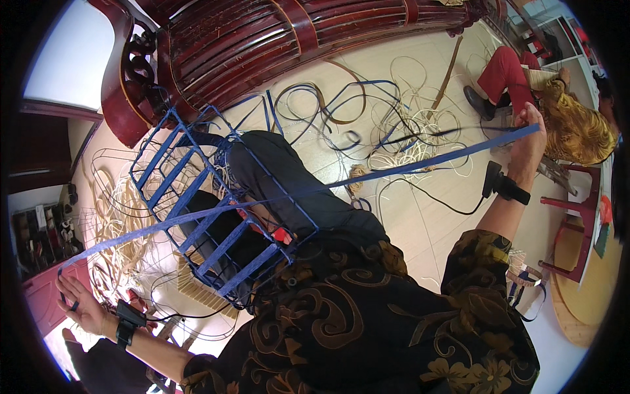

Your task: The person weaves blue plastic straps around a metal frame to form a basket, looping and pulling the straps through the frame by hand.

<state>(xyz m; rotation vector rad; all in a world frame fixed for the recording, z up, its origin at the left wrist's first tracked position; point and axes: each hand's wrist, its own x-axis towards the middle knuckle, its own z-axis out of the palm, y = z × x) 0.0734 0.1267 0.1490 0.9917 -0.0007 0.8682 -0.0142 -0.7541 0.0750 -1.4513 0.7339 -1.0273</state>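
A long flat blue strip (367, 176) stretches across my lap from one side to the other, sagging slightly. Raised far out at the right, my right hand (530, 141) pinches one end of it. My left hand (84, 307), low at the far left, has its fingers partly stretched, with the strip's other end curling down into them. Beneath the strip, a blue wire frame (216, 174) rests tilted over my legs, with several flat blue bands wound across its side. A wristband with a small dark box is on each forearm.
A dark red wooden bench (262, 39) stands ahead. Coils of pale cane (125, 223) lie left; loose blue and pale strands (413, 138) spread over the tiled floor. Scissors (359, 202) lie near my knee. A seated person in red trousers (504, 75) is at right, near a red stool (577, 217).
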